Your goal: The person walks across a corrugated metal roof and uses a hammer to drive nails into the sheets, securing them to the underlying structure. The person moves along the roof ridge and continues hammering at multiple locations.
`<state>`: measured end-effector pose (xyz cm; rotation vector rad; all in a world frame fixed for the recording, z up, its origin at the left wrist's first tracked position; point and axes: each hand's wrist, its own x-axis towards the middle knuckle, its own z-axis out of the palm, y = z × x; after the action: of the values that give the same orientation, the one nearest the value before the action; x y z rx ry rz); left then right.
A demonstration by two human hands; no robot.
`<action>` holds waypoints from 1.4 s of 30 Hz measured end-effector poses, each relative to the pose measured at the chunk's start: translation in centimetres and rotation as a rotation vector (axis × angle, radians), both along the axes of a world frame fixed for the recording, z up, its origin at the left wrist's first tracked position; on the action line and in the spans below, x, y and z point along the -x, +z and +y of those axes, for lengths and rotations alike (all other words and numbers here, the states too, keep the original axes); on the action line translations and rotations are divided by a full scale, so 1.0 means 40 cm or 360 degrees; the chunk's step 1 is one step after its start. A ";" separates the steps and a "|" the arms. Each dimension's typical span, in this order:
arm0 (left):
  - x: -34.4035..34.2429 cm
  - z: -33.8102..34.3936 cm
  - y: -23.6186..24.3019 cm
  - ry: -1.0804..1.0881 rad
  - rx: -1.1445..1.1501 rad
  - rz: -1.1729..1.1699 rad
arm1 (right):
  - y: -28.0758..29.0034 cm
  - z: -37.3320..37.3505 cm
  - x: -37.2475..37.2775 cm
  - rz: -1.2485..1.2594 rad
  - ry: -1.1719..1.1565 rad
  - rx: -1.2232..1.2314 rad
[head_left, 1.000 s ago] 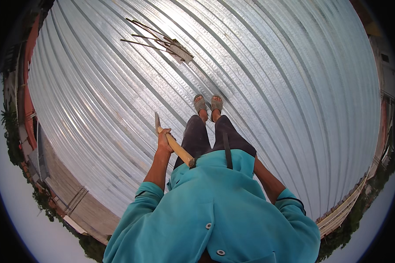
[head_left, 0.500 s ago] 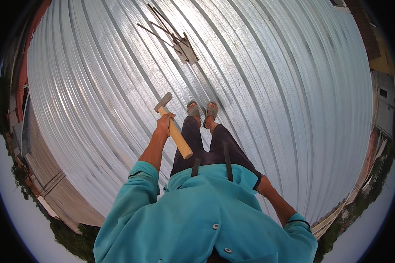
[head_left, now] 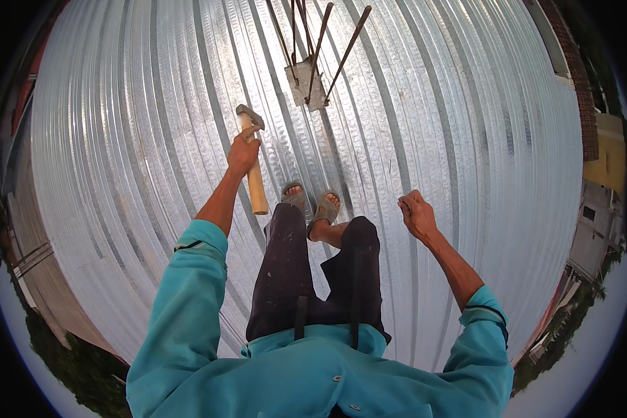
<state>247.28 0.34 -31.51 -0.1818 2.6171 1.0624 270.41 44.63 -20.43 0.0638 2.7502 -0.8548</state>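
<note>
Got the left hand (head_left: 244,152) wrapped firmly round the wooden handle of a hammer (head_left: 256,191), gripping high up, right under the grey head, with the butt end pointing back toward the body. Holding that hammer out over the corrugated metal roof (head_left: 153,174), a bit left of the sandals (head_left: 295,200). Reaching forward with the left arm, teal sleeve (head_left: 188,272) up around the elbow. Keeping the right hand (head_left: 418,214) well apart, out past the right knee, with the forearm angled inward and the fingers curled in. Honestly can't tell how tightly closed, or whether pinching something tiny.

Standing on the ridged sheets in dark trousers (head_left: 282,272), with the right knee bent outward. Facing a concrete stub (head_left: 308,87) ahead of the toes, with several brown rods (head_left: 347,56) sticking out and fanning apart, so pretty much blocking straight ahead. Can also see a brown roof (head_left: 49,279) off left, plus a tiled edge (head_left: 584,90) and yellow wall (head_left: 606,150) off right.
</note>
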 end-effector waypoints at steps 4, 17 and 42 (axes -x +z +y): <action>0.054 0.018 -0.203 0.0003 -0.0187 -0.0242 | -0.392 -0.169 0.299 -0.0088 0.0041 0.0246; -0.040 0.154 -0.692 -0.0134 -0.0559 -0.0106 | -1.007 -0.522 0.540 -0.0123 -0.0446 0.1596; -0.099 0.120 -0.810 0.1210 -0.1156 0.0059 | -1.166 -0.382 0.379 0.0480 0.0205 0.0185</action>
<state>251.25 5.14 -63.93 -1.0205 2.0074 2.1756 255.25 29.35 -67.09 -0.2836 2.9297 -1.0622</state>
